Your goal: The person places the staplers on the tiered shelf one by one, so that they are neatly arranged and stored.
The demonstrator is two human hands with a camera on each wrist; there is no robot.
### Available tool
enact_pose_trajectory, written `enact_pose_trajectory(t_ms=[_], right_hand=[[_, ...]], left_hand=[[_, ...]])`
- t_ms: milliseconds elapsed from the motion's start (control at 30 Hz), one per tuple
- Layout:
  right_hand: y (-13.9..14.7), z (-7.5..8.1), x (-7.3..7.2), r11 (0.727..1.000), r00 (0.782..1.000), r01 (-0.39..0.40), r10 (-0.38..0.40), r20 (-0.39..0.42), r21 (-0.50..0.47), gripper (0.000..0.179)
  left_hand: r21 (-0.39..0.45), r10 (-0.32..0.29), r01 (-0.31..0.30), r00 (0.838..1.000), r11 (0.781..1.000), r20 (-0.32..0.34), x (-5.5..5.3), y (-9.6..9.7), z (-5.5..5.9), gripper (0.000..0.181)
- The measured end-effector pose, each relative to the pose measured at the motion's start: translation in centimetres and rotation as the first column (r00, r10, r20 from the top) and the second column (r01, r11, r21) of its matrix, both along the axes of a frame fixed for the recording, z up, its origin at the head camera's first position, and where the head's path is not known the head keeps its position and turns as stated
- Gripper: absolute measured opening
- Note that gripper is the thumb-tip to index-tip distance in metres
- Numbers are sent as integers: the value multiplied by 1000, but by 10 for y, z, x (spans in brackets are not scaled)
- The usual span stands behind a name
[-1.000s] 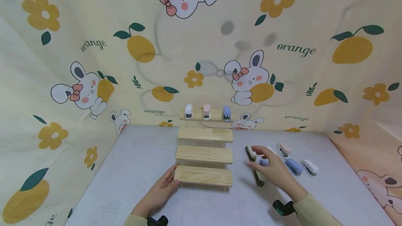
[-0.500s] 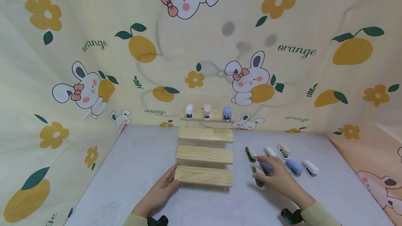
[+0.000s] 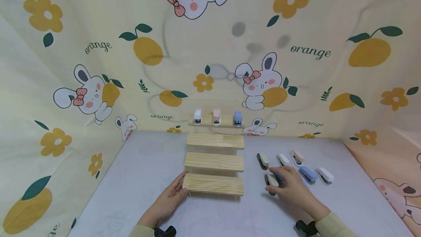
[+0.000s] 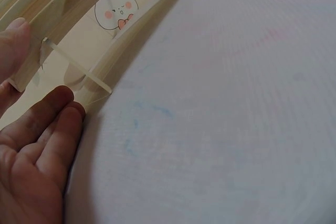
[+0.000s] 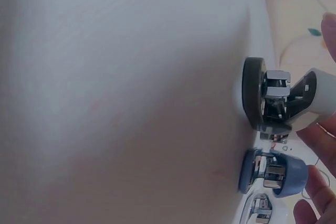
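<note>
My left hand (image 3: pixel 169 196) holds the left end of the lowest step of a tiered wooden display rack (image 3: pixel 213 185), thumb at its front edge. In the left wrist view the other fingers (image 4: pixel 60 135) lie near a clear leg. My right hand (image 3: pixel 291 187) is around a cream-and-dark stapler (image 3: pixel 271 181), thumb and fingers on opposite sides. A gap shows between thumb (image 5: pixel 329 32) and stapler in the right wrist view; fingertip contact is unclear. Close beside is a blue stapler (image 5: pixel 291 176), partly hidden by the hand in the head view.
White (image 3: pixel 197 116), pink (image 3: pixel 216 116) and blue (image 3: pixel 238 118) staplers stand on the rack's top step. Right of the rack lie another cream-and-dark stapler (image 3: pixel 262 160), white staplers (image 3: pixel 283 159), a pink stapler (image 3: pixel 297 156) and a lighter blue stapler (image 3: pixel 308 174). A patterned cloth (image 3: pixel 210 46) hangs behind.
My right hand has come down from above the staplers and moved towards me, around the nearest cream-and-dark one. The left hand and rack have stayed in place.
</note>
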State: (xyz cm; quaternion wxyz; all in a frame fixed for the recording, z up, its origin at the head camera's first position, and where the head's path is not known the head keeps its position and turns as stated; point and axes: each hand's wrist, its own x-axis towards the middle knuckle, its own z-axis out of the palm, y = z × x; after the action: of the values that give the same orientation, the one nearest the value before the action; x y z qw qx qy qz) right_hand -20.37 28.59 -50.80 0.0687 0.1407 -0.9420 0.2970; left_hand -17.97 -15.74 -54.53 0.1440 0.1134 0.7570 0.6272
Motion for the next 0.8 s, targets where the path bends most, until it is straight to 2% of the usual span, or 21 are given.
enact_pose_trajectory(t_ms=[400,800], right_hand=[[3,-4,0,1000,1000,-6,6,19,10,67],[5,1,0,996,998,-38,34,43,77,65]], left_hand=[[21,-4,4,1000,1000,5,0,0,0,69],[17,-6,6,1000,1000,0,-1,0,-2,68]])
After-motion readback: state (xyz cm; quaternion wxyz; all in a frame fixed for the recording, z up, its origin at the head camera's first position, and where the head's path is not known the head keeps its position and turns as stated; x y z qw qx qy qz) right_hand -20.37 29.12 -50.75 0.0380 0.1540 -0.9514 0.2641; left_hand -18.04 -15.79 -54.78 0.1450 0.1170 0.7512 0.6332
